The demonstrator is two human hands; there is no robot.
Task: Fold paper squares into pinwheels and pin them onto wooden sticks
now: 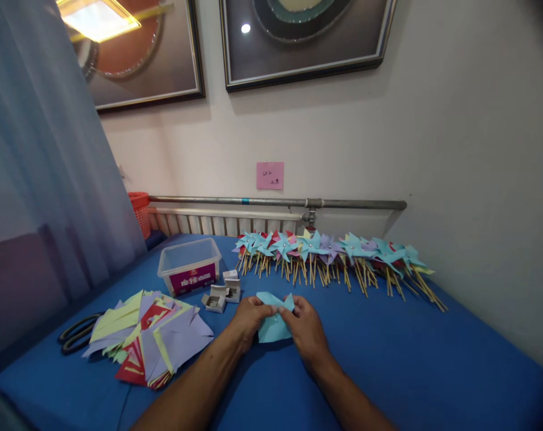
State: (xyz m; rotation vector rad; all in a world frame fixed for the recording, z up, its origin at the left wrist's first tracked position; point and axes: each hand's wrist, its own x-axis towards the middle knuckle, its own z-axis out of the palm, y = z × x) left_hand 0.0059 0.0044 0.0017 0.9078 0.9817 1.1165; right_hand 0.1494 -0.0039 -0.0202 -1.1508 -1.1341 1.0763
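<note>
A light blue paper sheet (pixel 275 330), partly folded, is held between my two hands above the blue table cover. My left hand (pixel 249 317) grips its left side, thumb resting on top near the middle. On the other side, my right hand (pixel 308 328) pinches the paper, its thumb close to the left one. Two raised corners of the paper stick up past the fingers. Just left of my left hand are small open boxes (pixel 215 299), their contents too small to make out. Whether a pin is between my fingers cannot be seen.
Finished paper pinwheels (pixel 309 244) on sticks lie in a row along the back. At left are a pile of cut coloured papers (pixel 176 341), black-handled scissors (pixel 79 334) and a clear plastic tub (pixel 188 254). Behind runs a metal pipe (pixel 271 202) along the wall.
</note>
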